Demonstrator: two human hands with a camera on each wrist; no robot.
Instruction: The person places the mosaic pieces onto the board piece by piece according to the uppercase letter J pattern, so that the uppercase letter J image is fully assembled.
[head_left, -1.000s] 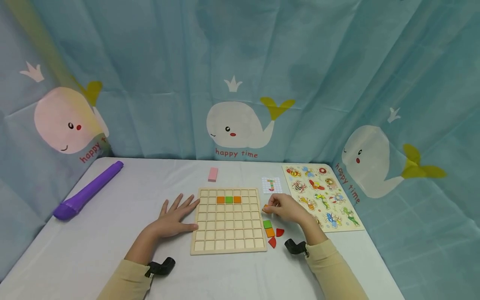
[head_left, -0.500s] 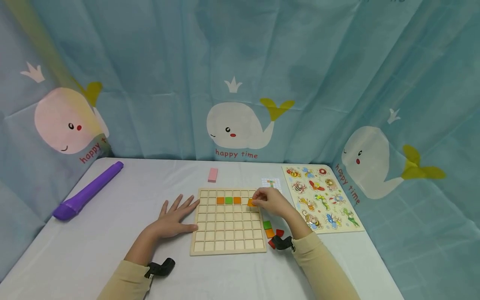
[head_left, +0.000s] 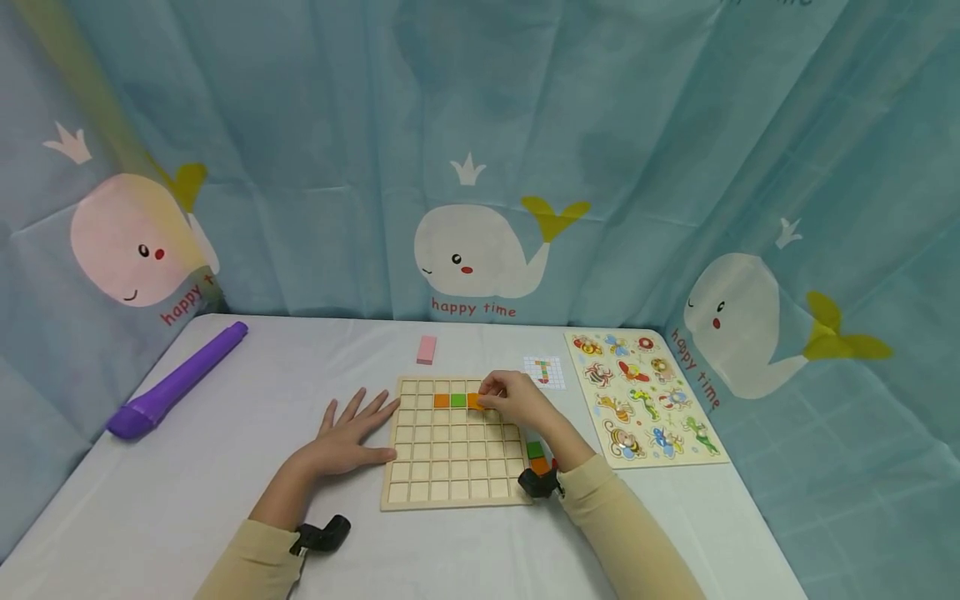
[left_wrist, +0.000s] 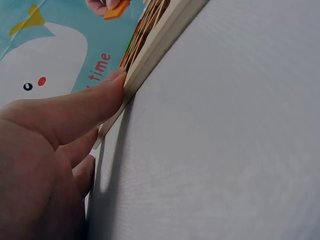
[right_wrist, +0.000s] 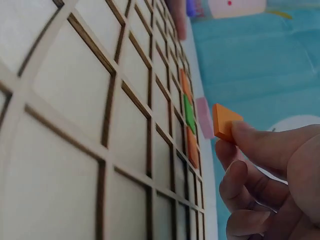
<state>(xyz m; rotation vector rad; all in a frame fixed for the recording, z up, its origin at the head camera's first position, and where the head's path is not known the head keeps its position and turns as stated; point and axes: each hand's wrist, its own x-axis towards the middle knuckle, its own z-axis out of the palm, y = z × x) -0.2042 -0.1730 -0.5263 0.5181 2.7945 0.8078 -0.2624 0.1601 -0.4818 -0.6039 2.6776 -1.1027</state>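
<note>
A wooden grid board (head_left: 450, 467) lies on the white table. Near its far edge sit an orange tile (right_wrist: 185, 85), a green tile (right_wrist: 189, 112) and another orange tile (right_wrist: 192, 145) in a row. Thumb and fingertips of my right hand (head_left: 521, 400) pinch a loose square orange tile (right_wrist: 223, 121), tilted, above the board. In the head view it overlaps the right end of the row. My left hand (head_left: 347, 437) lies with spread fingers at the board's left side, its thumb against the edge in the left wrist view.
Right of the board lie a green tile (head_left: 535, 450) and an orange tile (head_left: 539, 466), with red pieces mostly hidden by my right wrist. Behind are a pattern card (head_left: 543, 372) and pink block (head_left: 426, 350). A picture board (head_left: 600, 437) lies right, a long purple object (head_left: 176, 383) left.
My right hand has carried the orange tile from beside the board's right edge leftward over the board, to the end of the row. My left hand has stayed in place.
</note>
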